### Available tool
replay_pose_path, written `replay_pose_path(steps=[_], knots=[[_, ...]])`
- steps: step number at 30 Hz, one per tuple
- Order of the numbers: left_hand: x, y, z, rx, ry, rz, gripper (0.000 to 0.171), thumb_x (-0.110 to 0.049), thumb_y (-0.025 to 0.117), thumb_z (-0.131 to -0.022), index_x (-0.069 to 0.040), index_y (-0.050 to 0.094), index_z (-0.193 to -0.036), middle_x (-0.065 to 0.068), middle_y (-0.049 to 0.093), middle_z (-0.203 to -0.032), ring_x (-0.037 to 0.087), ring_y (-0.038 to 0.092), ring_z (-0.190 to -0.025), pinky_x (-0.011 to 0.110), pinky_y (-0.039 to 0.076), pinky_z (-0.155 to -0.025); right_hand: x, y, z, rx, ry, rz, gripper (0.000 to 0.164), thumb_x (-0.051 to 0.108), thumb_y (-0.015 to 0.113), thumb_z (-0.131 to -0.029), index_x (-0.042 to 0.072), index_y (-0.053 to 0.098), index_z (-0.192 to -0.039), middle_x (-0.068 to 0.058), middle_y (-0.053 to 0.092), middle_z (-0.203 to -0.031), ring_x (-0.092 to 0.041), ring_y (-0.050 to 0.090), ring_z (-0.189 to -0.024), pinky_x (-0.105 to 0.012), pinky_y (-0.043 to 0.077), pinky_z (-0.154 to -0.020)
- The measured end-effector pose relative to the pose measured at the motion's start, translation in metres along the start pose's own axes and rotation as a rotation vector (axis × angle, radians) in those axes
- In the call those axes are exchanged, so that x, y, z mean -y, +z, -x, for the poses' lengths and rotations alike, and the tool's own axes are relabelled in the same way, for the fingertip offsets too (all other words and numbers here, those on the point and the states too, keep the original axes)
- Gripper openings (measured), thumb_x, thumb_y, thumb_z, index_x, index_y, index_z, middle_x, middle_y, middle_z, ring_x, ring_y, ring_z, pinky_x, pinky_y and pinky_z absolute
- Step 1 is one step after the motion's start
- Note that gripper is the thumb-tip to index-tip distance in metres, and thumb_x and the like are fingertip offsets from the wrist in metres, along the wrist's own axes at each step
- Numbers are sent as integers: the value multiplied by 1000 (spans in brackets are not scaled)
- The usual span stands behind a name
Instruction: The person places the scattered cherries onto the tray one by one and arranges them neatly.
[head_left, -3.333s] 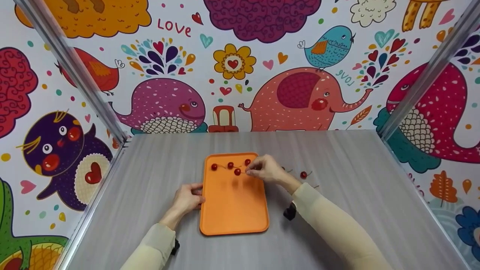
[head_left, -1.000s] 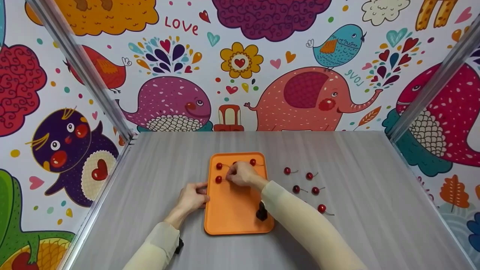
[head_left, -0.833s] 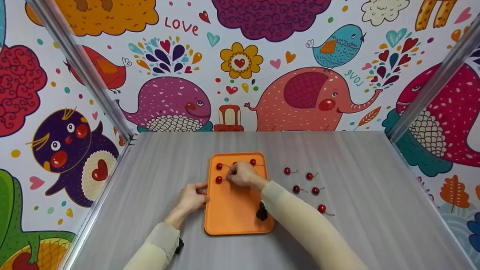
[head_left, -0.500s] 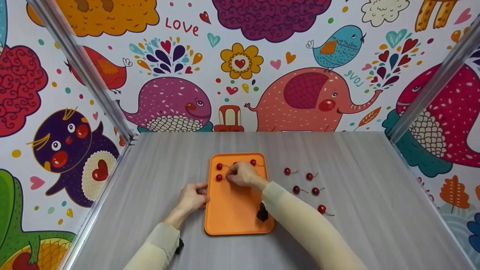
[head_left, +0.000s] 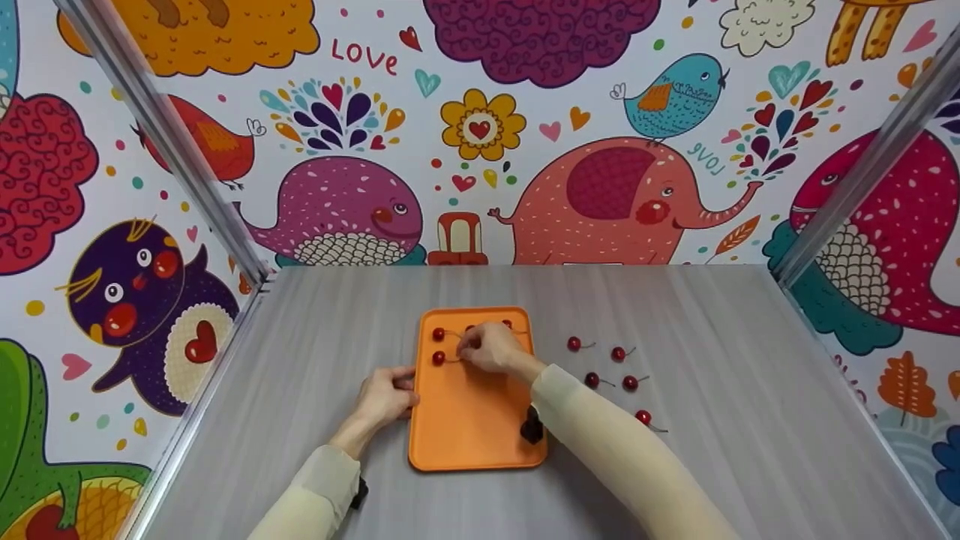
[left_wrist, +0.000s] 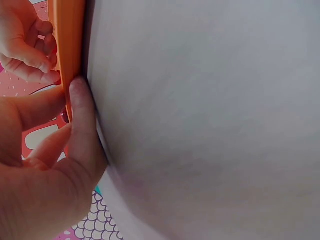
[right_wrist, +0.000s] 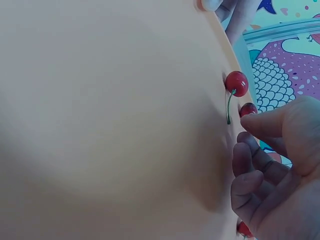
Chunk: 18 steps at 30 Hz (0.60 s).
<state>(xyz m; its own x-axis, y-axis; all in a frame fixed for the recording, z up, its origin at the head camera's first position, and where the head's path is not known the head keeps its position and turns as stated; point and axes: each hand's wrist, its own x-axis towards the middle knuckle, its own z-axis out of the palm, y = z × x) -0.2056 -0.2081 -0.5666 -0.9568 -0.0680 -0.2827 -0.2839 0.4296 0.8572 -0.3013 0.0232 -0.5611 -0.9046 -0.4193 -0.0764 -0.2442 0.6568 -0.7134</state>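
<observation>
An orange tray point(head_left: 478, 427) lies on the table, with several red cherries along its far end. My left hand point(head_left: 384, 397) grips the tray's left rim; in the left wrist view its thumb point(left_wrist: 83, 115) presses on the edge. Over the far part of the tray is my right hand point(head_left: 491, 349), its fingers loosely bent and holding nothing. Just left of it rests a cherry point(head_left: 439, 358), its green stem free of the fingers in the right wrist view. Behind that one sits another cherry point(head_left: 439, 334). The right hand partly covers the cherries farther right.
Right of the tray, several stemmed cherries lie loose on the grey table point(head_left: 330, 300), among them a cherry point(head_left: 574, 343) near the back and a cherry point(head_left: 643, 417) beside the right sleeve. Metal posts and patterned walls bound the table.
The right hand brought a cherry left across the tray and set it below the back-left one. Since half a second ago it has let go of the stem and shifted slightly right.
</observation>
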Motion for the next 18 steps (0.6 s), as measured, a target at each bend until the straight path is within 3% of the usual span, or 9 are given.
replay_pose_path(steps=[7, 14, 18], knots=[[1, 0, 0, 2, -19, 25, 65, 11, 73, -88, 3, 67, -152, 15, 70, -110, 18, 72, -83, 34, 69, -71, -6, -16, 7, 5, -21, -30, 15, 16, 75, -105, 10, 89, -106, -6, 85, -110, -12, 64, -85, -28, 56, -78], [-1, 0, 1, 4, -23, 15, 65, 10, 74, -90, 2, 66, -154, 14, 71, -110, 18, 72, -82, 33, 68, -71, -14, -36, 22, -26, -42, -40, 14, 16, 76, -106, 10, 89, -107, -6, 86, -109, -13, 63, -86, -28, 56, -79], [-1, 3, 0, 6, -24, 9, 64, 10, 75, -91, 2, 66, -154, 14, 70, -110, 18, 72, -84, 33, 68, -71, -22, -52, 33, -40, -107, -7, 15, 16, 76, -105, 8, 88, -109, -9, 85, -108, -15, 65, -88, -32, 59, -81]])
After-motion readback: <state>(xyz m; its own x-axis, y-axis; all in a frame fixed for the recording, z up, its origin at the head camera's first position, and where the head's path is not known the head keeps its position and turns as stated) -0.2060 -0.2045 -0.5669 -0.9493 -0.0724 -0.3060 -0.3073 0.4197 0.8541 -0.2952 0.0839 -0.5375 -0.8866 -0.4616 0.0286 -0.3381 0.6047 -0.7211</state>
